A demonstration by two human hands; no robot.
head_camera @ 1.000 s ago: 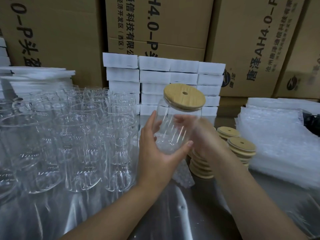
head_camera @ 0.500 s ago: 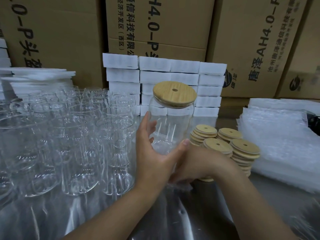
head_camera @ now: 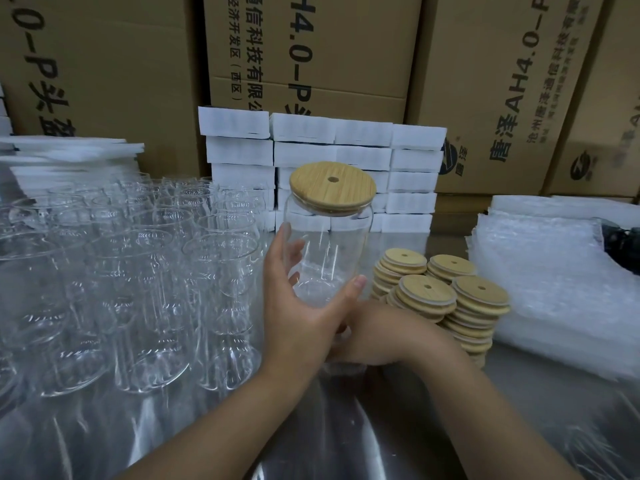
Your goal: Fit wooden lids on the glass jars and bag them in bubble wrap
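Fingers (head_camera: 284, 237) and thumb of the left hand (head_camera: 304, 317) curled round the lower half of a clear glass jar (head_camera: 327, 251), holding it upright above the worktop. The jar was capped by a round, pale wooden lid (head_camera: 332, 187) with visible grain and a small hole near its middle. The right hand (head_camera: 381, 337) lay low beside the jar's base, touching the left hand; its fingers were hidden behind that hand, so what they gripped, if anything, could not be told. Just to the right stood four stacks of matching wooden lids (head_camera: 446, 299), flat discs each with a thin pale rim. Beyond them lay a thick pile of bubble wrap bags (head_camera: 547, 271), milky and pebbled. To the left, rows of open-topped glass jars (head_camera: 138, 271) stood close together, smooth-walled and rounded at the base. The tabletop (head_camera: 346, 427) was glossy and reflective, streaked with light. At the back of it small white boxes (head_camera: 346, 147) were stacked in neat courses, with flat white sheets (head_camera: 69, 150) piled at far left. Large brown cardboard cartons (head_camera: 329, 46), printed in black lettering, formed a wall behind everything.
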